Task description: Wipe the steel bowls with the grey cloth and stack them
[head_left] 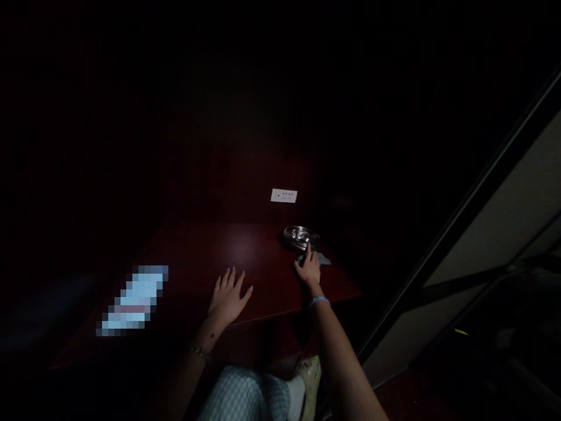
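Note:
My left hand [228,297] rests on the dark red tabletop [197,251] near its front edge, fingers spread and nothing in them. Farther right, my right hand [310,270] reaches across the table with its index finger stretched toward a stack of shiny round metal dishes [300,235]. That fingertip overlaps the near rim; contact cannot be made out. A crumpled grey cloth [324,259] lies by the right fingers and is partly hidden beneath them. The dim light hides whether those fingers grip it.
A white socket panel [284,196] is set in the dark back wall. A lit, pixelated screen [135,298] lies at the left. A pale panel with a dark frame [491,234] slants along the right. My checked-trouser leg [249,392] and light shoe [310,380] are below the table edge.

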The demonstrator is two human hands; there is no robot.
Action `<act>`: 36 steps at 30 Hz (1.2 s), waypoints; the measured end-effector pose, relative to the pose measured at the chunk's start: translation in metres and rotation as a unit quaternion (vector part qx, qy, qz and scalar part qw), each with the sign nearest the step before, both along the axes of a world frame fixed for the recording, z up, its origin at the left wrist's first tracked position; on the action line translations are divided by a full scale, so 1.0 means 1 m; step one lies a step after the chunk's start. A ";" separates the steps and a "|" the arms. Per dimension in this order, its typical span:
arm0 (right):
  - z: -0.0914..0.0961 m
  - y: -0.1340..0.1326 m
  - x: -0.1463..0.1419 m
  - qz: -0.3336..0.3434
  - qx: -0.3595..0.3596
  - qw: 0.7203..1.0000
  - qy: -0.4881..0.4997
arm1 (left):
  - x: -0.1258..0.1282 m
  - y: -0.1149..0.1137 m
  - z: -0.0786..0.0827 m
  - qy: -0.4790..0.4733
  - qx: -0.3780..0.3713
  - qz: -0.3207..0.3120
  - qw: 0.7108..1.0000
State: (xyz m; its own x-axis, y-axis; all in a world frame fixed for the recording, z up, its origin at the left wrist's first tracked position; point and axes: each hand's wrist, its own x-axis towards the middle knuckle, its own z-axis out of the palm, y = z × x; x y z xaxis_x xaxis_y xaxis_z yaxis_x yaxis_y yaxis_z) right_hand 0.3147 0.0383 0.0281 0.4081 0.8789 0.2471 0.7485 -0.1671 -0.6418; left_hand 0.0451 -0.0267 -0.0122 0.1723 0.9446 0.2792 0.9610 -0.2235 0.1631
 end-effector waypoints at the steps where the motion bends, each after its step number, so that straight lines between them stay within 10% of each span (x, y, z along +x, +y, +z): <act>1: 0.001 -0.001 -0.001 0.000 0.004 1.000 0.005 | 0.000 0.000 0.001 0.000 -0.001 -0.001 1.000; 20: -0.006 0.003 0.002 0.016 -0.024 1.000 0.002 | 0.001 0.000 -0.003 -0.009 0.005 0.000 1.000; 36: -0.019 0.010 0.001 -0.040 -0.052 0.980 -0.186 | -0.005 0.008 -0.008 0.004 -0.024 0.007 1.000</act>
State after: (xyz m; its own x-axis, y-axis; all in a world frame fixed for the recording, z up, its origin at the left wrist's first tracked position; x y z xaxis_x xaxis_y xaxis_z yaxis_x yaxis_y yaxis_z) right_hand 0.3155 0.0486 0.0092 0.3747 0.8766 0.3020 0.9096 -0.2845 -0.3029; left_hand 0.0402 -0.0192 -0.0199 0.1613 0.9593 0.2317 0.9650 -0.2025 0.1667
